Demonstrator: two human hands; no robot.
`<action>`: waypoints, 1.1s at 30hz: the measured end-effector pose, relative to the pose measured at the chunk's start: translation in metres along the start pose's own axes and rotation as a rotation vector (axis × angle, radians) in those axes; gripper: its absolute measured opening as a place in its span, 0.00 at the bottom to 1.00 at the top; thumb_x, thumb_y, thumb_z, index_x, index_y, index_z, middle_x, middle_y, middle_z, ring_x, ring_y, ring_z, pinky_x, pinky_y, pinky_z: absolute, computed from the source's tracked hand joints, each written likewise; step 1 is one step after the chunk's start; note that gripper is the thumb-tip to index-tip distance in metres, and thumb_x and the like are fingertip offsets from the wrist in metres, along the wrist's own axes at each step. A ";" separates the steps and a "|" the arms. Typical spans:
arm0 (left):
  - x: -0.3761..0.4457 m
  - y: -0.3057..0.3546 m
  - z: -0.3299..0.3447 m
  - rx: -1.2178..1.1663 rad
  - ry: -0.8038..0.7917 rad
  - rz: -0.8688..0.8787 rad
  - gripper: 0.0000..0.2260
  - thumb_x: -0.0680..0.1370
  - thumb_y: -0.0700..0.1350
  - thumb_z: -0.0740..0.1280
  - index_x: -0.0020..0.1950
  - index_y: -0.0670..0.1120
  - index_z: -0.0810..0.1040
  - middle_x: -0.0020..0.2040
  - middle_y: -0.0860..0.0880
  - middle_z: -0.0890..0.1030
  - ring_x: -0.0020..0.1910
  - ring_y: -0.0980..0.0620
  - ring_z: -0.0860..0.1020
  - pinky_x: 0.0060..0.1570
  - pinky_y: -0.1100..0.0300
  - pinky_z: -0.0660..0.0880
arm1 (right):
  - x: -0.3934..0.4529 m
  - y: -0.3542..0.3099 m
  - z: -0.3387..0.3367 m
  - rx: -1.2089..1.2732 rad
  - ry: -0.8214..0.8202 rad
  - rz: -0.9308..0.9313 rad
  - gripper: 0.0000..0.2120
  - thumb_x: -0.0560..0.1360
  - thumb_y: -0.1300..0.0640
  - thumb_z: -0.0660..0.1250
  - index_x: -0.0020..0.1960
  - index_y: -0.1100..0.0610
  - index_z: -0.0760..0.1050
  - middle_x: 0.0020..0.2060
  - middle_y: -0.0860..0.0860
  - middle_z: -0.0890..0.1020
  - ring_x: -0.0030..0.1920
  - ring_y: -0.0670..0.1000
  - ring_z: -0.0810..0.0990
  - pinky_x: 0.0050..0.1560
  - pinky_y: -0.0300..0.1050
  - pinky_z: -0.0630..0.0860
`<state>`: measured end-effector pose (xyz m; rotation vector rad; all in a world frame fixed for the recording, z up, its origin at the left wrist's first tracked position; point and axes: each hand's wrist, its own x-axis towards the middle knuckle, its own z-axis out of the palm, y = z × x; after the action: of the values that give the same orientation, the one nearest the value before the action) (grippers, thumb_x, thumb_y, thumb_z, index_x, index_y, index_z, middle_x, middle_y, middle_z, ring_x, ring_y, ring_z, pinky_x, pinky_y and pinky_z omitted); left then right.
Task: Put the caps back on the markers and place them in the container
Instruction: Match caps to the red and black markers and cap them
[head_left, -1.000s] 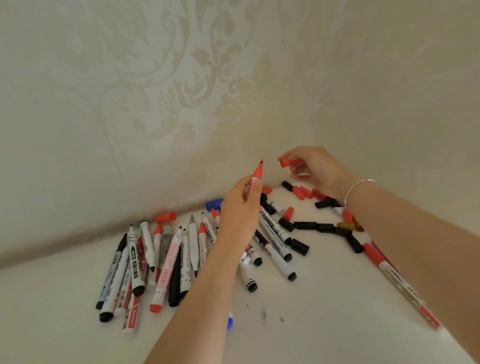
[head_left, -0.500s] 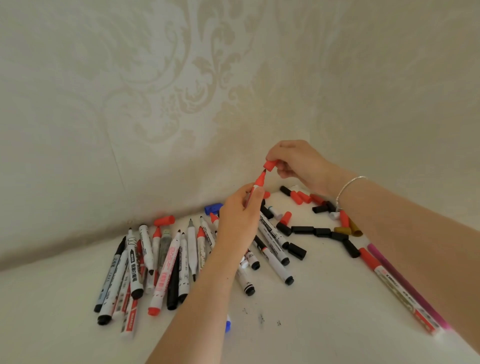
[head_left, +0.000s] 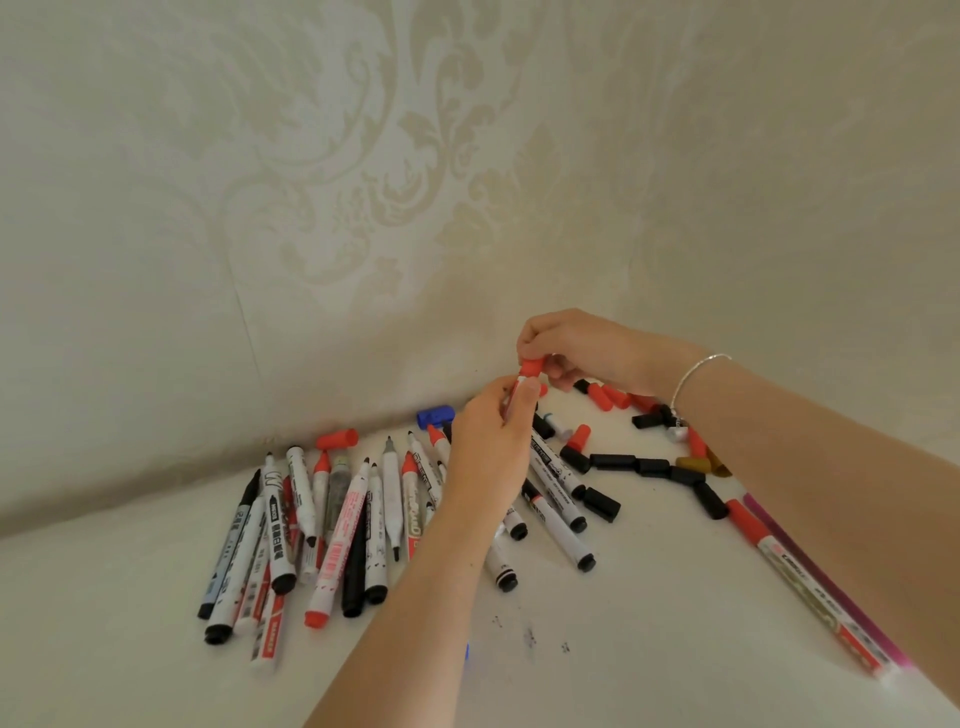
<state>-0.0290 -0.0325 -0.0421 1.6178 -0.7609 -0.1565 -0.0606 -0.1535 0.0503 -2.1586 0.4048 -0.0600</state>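
Above the messy pile on the white tabletop (head_left: 649, 649), both hands meet in mid-air near the wallpapered wall (head_left: 363, 208). The left hand (head_left: 488, 452) comes up from the bottom of the view with the forearm angled up and to the right, back of the hand facing the camera, fingers and thumb curled round a red marker (head_left: 514, 397) so only a short bit of the barrel shows by the thumb. That marker stands nearly upright, long axis tipped a little to the right, writing end pointing up toward the wall. The right hand (head_left: 582, 348) reaches in from the right side, wrist bent, a thin silver bracelet (head_left: 696, 374) on it, and its fingertips pinch a red cap (head_left: 531, 368) sitting right on top of the marker's upper end. How far the cap is pushed on, can't tell.

Down on the table, a fan of uncapped markers (head_left: 332, 525) lies left of the left forearm, mostly pointing away toward the wall, more of them just right of the wrist. Loose black caps (head_left: 613, 461) and red caps (head_left: 602, 397) are scattered under the right forearm, one blue cap (head_left: 435, 417) sits by the wall, another loose red cap (head_left: 337, 439) near the fan. A long red-capped pen (head_left: 800, 571) and a pink one (head_left: 831, 587) lie side by side at the right.
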 end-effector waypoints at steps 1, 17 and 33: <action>0.000 0.000 0.000 0.001 0.003 0.002 0.10 0.81 0.53 0.59 0.50 0.53 0.78 0.28 0.54 0.70 0.24 0.60 0.65 0.28 0.66 0.65 | -0.001 -0.002 0.001 -0.011 -0.011 -0.010 0.08 0.78 0.64 0.58 0.41 0.60 0.72 0.39 0.59 0.71 0.30 0.49 0.66 0.30 0.38 0.69; -0.006 0.002 0.001 -0.074 0.036 -0.022 0.16 0.81 0.51 0.60 0.34 0.51 0.71 0.25 0.53 0.66 0.23 0.57 0.61 0.27 0.62 0.62 | -0.004 -0.002 0.020 -0.079 0.048 -0.040 0.09 0.77 0.66 0.55 0.38 0.60 0.68 0.27 0.54 0.72 0.24 0.52 0.68 0.29 0.44 0.66; 0.003 0.002 -0.020 0.096 0.102 0.025 0.13 0.83 0.51 0.55 0.62 0.50 0.74 0.51 0.50 0.82 0.47 0.51 0.81 0.49 0.58 0.78 | -0.026 -0.022 -0.015 -0.326 0.198 0.074 0.02 0.76 0.63 0.57 0.47 0.61 0.69 0.35 0.59 0.77 0.32 0.55 0.74 0.32 0.47 0.72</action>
<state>-0.0170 -0.0176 -0.0348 1.6929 -0.7188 -0.0201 -0.0822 -0.1456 0.0801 -2.4648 0.6453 -0.1781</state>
